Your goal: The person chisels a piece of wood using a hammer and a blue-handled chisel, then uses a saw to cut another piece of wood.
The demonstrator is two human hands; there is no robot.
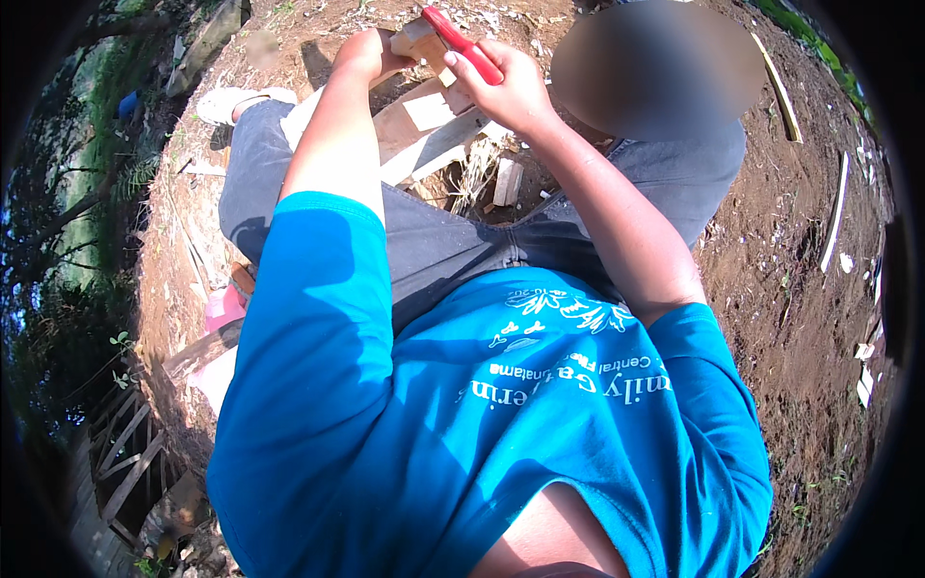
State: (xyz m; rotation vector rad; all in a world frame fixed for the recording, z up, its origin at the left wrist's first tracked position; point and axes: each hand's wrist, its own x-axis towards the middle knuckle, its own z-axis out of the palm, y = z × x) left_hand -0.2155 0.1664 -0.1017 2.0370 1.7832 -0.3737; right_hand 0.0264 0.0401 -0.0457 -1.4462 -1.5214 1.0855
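Note:
My left hand (366, 56) grips a short pale wooden block (418, 40) at the far middle, beyond my lap. Closed around a slim red hand tool (464, 46), my right hand (509, 89) holds it slantwise against the block's right side. The tool's working end and exact kind cannot be made out. Just below both hands lie more cut wood pieces (424, 108), between my spread legs. Pale shavings (477, 171) and a small wooden offcut (508, 182) rest nearer my lap.
Brown soil (771, 279) strewn with wood chips surrounds me. Thin wooden strips (834, 212) lie on the right. A pink object (224, 308) and a plank (202, 349) are by my left side. Greenery borders the far left. A blurred patch hides part of the far right.

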